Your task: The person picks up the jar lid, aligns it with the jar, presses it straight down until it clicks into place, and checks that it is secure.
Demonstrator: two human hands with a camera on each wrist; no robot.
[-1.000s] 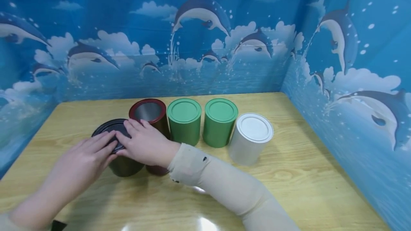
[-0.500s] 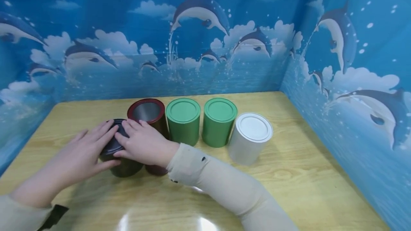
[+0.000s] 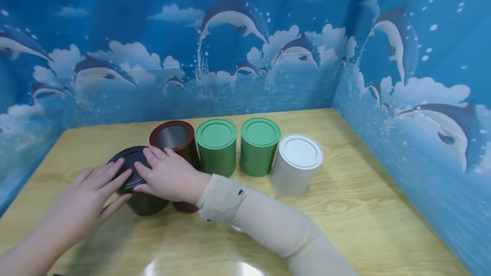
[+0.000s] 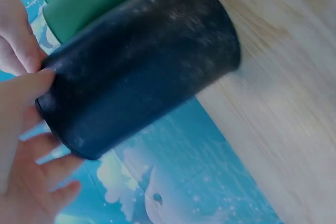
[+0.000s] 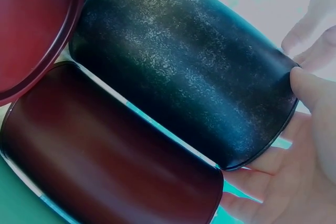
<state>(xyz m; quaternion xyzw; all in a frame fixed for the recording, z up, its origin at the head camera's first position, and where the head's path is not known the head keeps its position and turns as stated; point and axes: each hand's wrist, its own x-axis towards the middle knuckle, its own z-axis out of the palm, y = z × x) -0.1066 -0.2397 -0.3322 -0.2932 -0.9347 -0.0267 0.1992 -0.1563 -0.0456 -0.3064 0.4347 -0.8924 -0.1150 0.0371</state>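
A black can [image 3: 147, 203] with a black lid [image 3: 132, 156] stands upright at the left of the table. My right hand [image 3: 170, 176] rests its fingers on the right part of that lid, with the thumb at the rim. At the lid's left edge is my left hand [image 3: 86, 201], fingers spread; the left wrist view shows its thumb near the rim of the black can [image 4: 142, 66]. Beside the black can stands a dark red can [image 3: 192, 150], its top uncovered and grey inside. A red lid [image 5: 37, 30] lies near the cans' bases, hidden in the head view.
Two green cans with lids, one left [image 3: 216, 152] and one right [image 3: 260, 152], stand right of the red can. A white can [image 3: 293, 169] is at the right end. A blue dolphin curtain [image 3: 215, 54] encloses the back and sides of the wooden table [image 3: 364, 225].
My left hand first reaches farther over the black lid, then draws back left and toward me, thumb parting from the fingers. My right hand stays on the lid. The head view shifts slightly.
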